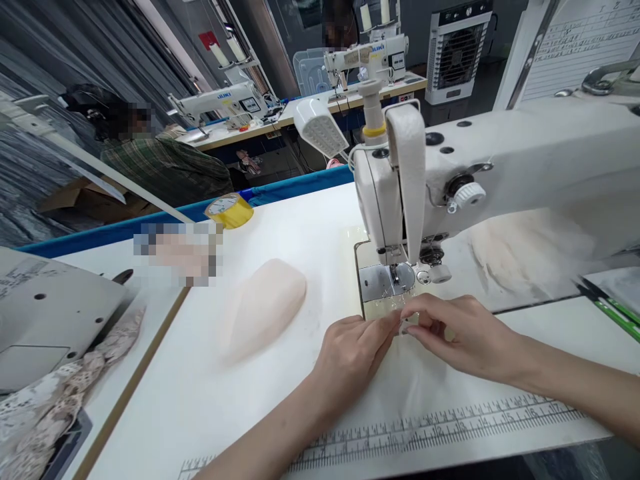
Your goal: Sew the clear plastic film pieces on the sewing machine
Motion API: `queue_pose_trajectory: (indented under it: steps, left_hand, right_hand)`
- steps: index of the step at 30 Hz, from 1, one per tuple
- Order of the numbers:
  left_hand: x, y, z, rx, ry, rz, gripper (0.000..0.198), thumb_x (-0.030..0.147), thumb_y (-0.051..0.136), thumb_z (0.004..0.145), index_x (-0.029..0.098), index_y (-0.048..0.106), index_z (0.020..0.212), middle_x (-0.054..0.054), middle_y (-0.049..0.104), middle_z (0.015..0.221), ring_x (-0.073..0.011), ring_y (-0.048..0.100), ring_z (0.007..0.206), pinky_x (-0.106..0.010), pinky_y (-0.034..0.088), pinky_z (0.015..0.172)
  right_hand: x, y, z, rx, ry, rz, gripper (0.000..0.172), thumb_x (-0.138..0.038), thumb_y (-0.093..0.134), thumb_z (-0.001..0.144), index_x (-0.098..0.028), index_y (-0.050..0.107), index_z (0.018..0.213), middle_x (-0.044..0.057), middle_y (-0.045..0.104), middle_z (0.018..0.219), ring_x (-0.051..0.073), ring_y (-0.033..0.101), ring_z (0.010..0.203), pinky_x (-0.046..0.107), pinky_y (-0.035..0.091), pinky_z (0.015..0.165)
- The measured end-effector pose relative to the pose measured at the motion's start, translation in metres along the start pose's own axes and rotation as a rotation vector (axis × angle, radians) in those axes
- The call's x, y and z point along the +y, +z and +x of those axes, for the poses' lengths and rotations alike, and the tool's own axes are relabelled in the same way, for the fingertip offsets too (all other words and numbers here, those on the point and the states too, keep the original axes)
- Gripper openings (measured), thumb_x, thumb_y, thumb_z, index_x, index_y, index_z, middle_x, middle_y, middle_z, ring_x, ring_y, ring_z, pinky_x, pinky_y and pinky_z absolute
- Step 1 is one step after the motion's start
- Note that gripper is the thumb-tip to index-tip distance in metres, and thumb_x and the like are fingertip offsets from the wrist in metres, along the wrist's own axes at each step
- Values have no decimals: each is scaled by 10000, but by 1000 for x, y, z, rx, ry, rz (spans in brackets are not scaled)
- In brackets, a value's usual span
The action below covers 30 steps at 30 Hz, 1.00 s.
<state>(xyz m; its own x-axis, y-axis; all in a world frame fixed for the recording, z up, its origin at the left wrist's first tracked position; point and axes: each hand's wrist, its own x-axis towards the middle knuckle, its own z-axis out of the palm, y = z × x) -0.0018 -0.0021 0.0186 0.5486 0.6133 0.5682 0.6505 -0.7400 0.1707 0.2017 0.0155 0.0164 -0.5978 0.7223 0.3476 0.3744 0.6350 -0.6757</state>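
My right hand (463, 337) is closed in a pinch, thumb and forefinger on a small whitish scrap (404, 327), which looks like thin fabric. My left hand (353, 350) lies low over the table, its fingers pressed together and their tips meeting the right fingertips at the scrap. What the left fingers hold, if anything, is hidden. Both hands are just in front of the sewing machine's needle plate (375, 283), below the white machine head (390, 193). Left of my hands rests a pale pink moulded cup (273, 303).
A tape roll (230, 211) sits by the table's back edge. Lace fabric (85, 380) hangs at left beside another machine (45, 320). Pale sheer pieces (525, 250) and green-handled tools (613, 310) lie at right. A printed ruler (440, 430) runs along the front. Another person (165, 167) sits beyond.
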Motion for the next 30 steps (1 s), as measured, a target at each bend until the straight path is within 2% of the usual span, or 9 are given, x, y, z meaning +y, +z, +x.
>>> queue_pose_trajectory:
  steps: [8, 14, 18, 30]
  left_hand:
    - [0, 1, -1, 27, 25, 6, 87, 126, 489, 932, 119, 557, 985, 58, 537, 574, -57, 383, 450, -207, 330, 459]
    - [0, -1, 0, 13, 16, 1, 58, 141, 491, 934, 135, 548, 939, 48, 597, 632, -57, 439, 466, -211, 365, 472]
    - [1, -2, 1, 8, 20, -1, 69, 145, 480, 938, 141, 544, 912, 41, 622, 652, -54, 469, 466, -205, 377, 478]
    - [2, -2, 0, 11, 42, 5, 42, 120, 497, 922, 129, 538, 916, 54, 569, 606, -56, 425, 447, -210, 348, 463]
  right_hand:
    - [-2, -1, 1, -24, 25, 25, 139, -147, 464, 911, -199, 489, 1037, -73, 534, 621, 82, 449, 492, 189, 361, 477]
    - [-1, 1, 2, -21, 40, 48, 111, -171, 461, 917, -202, 474, 1023, -73, 516, 611, 79, 440, 483, 183, 354, 473]
    - [-1, 1, 1, -24, 49, 31, 156, -177, 451, 917, -199, 460, 1072, -74, 495, 601, 83, 421, 470, 194, 341, 472]
    - [-3, 1, 0, -2, 21, 21, 98, -181, 430, 928, -206, 428, 1023, -82, 466, 586, 84, 405, 459, 190, 332, 460]
